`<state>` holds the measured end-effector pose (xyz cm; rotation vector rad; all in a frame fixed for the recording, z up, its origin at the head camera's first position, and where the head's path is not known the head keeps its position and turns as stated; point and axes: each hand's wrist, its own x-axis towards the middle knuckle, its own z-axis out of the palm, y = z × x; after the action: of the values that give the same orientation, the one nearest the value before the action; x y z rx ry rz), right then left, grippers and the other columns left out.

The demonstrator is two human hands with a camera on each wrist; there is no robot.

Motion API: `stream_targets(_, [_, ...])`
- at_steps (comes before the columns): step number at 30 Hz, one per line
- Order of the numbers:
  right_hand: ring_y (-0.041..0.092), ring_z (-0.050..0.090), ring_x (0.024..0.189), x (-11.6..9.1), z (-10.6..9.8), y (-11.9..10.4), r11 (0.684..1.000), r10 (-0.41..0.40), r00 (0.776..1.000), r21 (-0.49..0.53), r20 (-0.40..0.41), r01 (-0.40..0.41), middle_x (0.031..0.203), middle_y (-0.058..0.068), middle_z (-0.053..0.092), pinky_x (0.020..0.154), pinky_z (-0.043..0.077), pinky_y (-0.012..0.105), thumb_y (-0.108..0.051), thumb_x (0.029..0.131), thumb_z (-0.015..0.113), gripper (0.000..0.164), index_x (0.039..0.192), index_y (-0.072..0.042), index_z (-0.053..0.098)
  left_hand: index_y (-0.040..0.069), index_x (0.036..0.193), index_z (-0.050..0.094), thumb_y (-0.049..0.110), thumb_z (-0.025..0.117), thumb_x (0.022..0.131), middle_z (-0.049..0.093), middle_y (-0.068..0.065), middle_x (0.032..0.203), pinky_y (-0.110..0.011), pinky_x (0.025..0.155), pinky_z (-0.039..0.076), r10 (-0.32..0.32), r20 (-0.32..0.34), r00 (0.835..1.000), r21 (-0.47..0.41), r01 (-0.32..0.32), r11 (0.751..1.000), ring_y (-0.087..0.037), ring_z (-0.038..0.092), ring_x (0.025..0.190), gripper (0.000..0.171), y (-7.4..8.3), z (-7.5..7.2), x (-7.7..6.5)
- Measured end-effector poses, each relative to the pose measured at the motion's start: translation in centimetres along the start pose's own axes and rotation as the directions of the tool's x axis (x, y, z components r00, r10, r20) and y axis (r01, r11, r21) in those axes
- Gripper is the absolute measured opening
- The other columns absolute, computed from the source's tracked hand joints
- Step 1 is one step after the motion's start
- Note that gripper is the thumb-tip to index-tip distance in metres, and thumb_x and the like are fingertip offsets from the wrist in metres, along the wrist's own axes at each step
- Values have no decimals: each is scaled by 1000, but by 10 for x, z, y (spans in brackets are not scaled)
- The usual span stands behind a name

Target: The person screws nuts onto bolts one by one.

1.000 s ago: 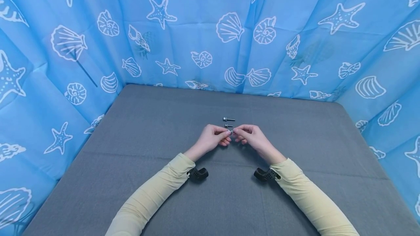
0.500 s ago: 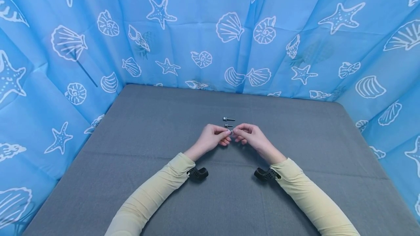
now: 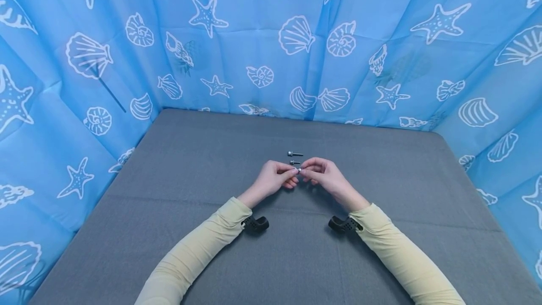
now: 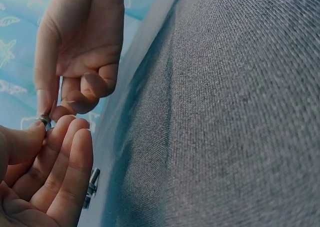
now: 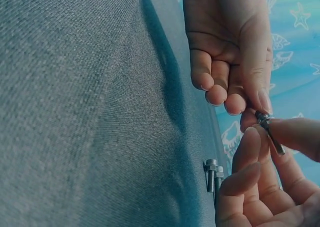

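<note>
A small metal bolt [image 5: 275, 141] is held between the two hands above the table. My left hand [image 3: 274, 176] pinches it by the head end with thumb and forefinger. At the shank end, my right hand [image 3: 328, 178] has its thumb and forefinger around a nut [image 5: 265, 121] close to the head; its forefinger is raised a little, and contact on that side is hard to see. In the left wrist view, fingers mostly cover the bolt. Just beyond the hands lie a short bolt [image 3: 295, 162] and a longer bolt [image 3: 295, 154], heads to the left.
A grey cloth covers the table [image 3: 203, 154]. Blue curtains [image 3: 237, 51] with white shells and starfish hang along the back and both sides. Black wrist mounts [image 3: 255, 224] sit below the pale yellow sleeves [image 3: 199, 253].
My right forefinger and knuckles have risen slightly, with the thumb shifting along the nut. My left hand keeps its place, and the two bolts on the table have not moved.
</note>
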<state>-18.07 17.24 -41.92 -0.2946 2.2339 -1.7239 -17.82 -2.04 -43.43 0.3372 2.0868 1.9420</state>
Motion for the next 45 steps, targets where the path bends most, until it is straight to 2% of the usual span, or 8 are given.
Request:
stream_targets(3, [17,65,81,0,0,0,1000,1,1000,-19,-2,-1,99,21,67,68,53,32,-18,94,63,27,109,4,61,-8,103,69,8,62,94,69,-14,75,-31,63,60,-6,1,1000,-1,6,1000,-15,66,63,20,-1,0,0])
stream_targets(8, [17,65,80,-1,0,0,1000,30,999,5,-12,-30,95,14,69,66,54,31,-21,96,61,29,108,5,63,-8,104,69,8,62,94,69,-14,75,-31,63,60,-13,0,1000,-4,13,1000,-14,66,61,20,-2,1,1])
stream_targets(15, [17,65,82,0,1,3,999,12,1000,-32,-2,-12,100,23,67,68,54,31,-20,94,64,28,109,4,62,-9,104,68,8,62,94,69,-13,74,-31,62,60,-4,2,1000,-6,4,1000,-13,65,61,21,-3,1,1])
stream_targets(20, [20,65,83,-1,1,4,1000,29,1000,-7,-1,-29,99,20,67,68,55,30,-23,97,59,31,110,6,62,-11,104,67,7,61,94,69,-14,74,-30,61,60,6,3,1000,-16,-6,1000,-13,65,60,21,-5,1,2])
stream_targets(28, [28,64,86,-1,2,4,999,-5,1000,-32,7,5,99,23,66,65,54,33,-18,95,63,29,111,6,60,-9,105,68,8,61,94,69,-14,75,-31,63,60,1,7,1000,-10,-1,1000,-15,66,62,21,-5,0,2])
stream_targets(32, [26,65,83,-2,2,4,1000,10,1000,-24,11,-10,97,20,67,64,55,30,-22,97,60,32,109,7,61,-10,105,68,7,62,94,69,-15,76,-31,62,60,7,4,1000,-12,-7,1000,-13,65,61,21,-6,0,3])
stream_targets(39, [23,65,82,0,2,6,999,-28,1000,-40,-2,27,94,18,68,63,53,31,-16,93,65,26,110,4,60,-9,105,68,7,62,94,69,-13,74,-31,62,60,-1,5,1000,-23,1,1000,-13,66,61,21,-6,0,2])
stream_targets(45, [26,65,85,-1,2,4,999,14,1000,-42,3,-14,99,21,67,65,54,32,-23,96,61,29,108,4,62,-11,105,67,6,61,94,69,-15,75,-30,62,60,12,5,1000,-14,-12,1000,-13,65,60,21,-5,0,2])
